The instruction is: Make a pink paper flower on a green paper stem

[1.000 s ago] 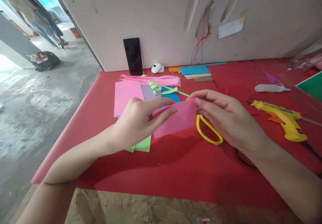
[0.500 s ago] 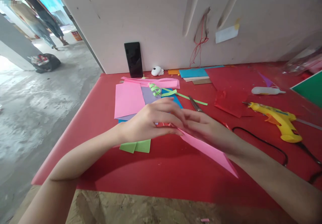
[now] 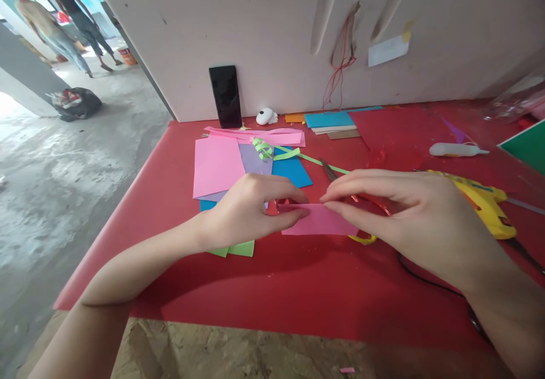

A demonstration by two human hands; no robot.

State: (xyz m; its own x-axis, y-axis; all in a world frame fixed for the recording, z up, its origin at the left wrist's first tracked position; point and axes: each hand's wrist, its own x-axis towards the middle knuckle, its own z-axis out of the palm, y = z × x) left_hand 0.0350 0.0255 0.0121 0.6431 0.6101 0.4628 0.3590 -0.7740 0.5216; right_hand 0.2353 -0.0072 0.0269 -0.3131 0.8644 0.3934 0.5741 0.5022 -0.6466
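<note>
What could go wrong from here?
The held pink paper might slip or crease unevenly: left hand and right hand pinch it near its upper edge. Scissors, partly hidden behind the right hand, could get bumped. A black cord passes behind the right arm and might snag.

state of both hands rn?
Left hand: closed, pinching the pink paper.
Right hand: closed, pinching the same paper's upper edge.
</note>
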